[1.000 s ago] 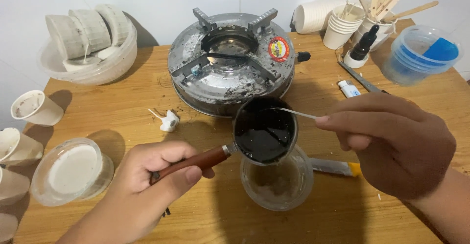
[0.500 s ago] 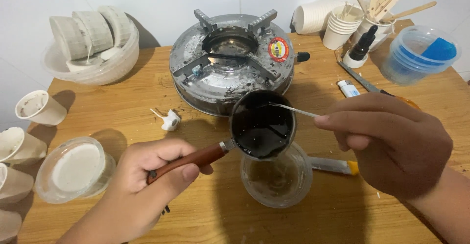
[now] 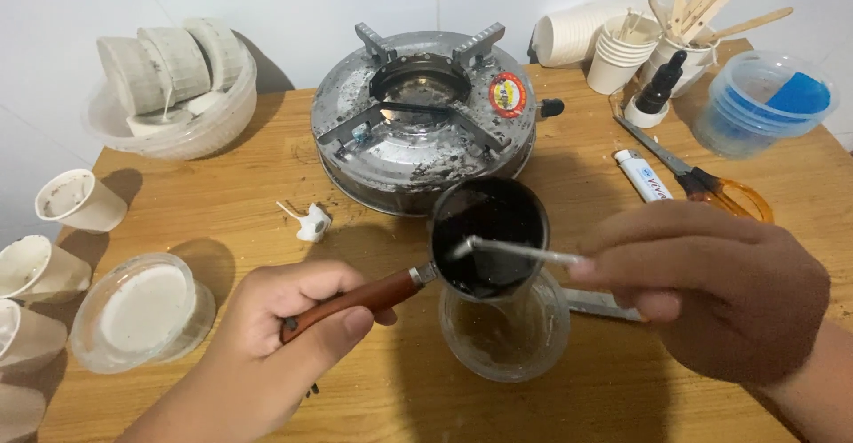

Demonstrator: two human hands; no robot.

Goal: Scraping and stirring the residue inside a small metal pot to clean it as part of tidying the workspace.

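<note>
White tiled wall stands behind a wooden table (image 3: 222, 203) that carries everything. The left hand (image 3: 275, 336) is closed around the brown handle of a small dark pot (image 3: 489, 234), and it holds the pot tilted just above a clear glass jar (image 3: 505, 332), so the pot's lip is over the jar's mouth. The right hand (image 3: 711, 287) pinches a thin stick (image 3: 520, 249) whose end reaches into the pot; it seems to guide or scrape the dark content inside. The jar stands on the table directly under the pot, near the front edge.

Just behind the pot is a round metal gas stove (image 3: 422, 123), so close that there is almost no space between them. To the right lie a white lighter (image 3: 646, 176) and scissors with orange handles (image 3: 702, 176), near the right hand. A blue plastic container (image 3: 764, 105) and stacked paper cups with wooden sticks (image 3: 622, 47) occupy the far right corner. On the left, a bowl with white moulded pieces (image 3: 169, 87), several paper cups (image 3: 75, 201) and a filled glass dish (image 3: 142, 310) line the edge. Free room remains mostly between the dish and the left hand.
</note>
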